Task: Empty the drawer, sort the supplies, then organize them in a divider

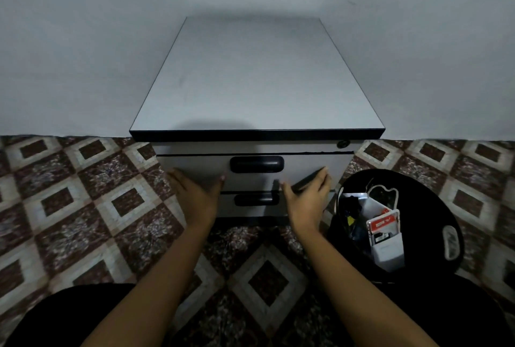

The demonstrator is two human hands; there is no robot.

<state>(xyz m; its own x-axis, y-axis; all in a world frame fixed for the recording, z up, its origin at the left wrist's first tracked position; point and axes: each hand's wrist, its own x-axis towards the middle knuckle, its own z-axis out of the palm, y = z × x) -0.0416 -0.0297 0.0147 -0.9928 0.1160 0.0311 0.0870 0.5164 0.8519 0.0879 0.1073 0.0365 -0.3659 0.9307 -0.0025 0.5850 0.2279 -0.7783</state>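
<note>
While supplies (383,224) lie aside, hands (198,193) (306,199) touch the drawer (200,164).

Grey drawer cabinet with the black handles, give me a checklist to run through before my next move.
1. Access to the upper black handle: ok, it shows uncovered between the two hands.
2. Free left hand: ok, it lies flat on the grey drawer front and holds nothing.
3. Free right hand: cannot tell, a dark shape lies under its fingers.
4. Unlocked round lock at the cabinet's top right corner: cannot tell.
5. Nearby black round tray on the patterned floor: ok, it sits beside the right hand, and the white divider box on it holds supplies.
</note>
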